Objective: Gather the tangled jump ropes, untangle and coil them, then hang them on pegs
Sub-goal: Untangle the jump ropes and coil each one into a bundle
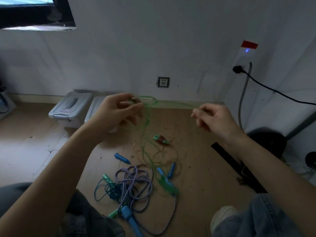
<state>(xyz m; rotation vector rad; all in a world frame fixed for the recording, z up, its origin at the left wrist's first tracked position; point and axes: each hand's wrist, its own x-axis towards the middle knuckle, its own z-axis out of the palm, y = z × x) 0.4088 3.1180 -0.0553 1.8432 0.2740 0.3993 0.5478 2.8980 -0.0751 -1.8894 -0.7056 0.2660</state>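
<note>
Green cord [147, 117] ran taut between the two raised hands. The left hand [118, 110] pinched a bunch of its loops between curled fingers and thumb, and the right hand [212, 117] pinched the far end of the same strand, well apart from the left. From the left hand the cord dropped in loose strands to the wooden floor [196, 177], where it mixed with thin tangles near a green-and-red handle [161, 139]. A purple-and-white braided rope [135, 183] lay in a loose heap below, beside a teal rope [109, 190], with several blue handles [121, 158] scattered around. Two grey lidded boxes [71, 106] stood against the white wall [171, 40], beneath a socket [163, 82].
</note>
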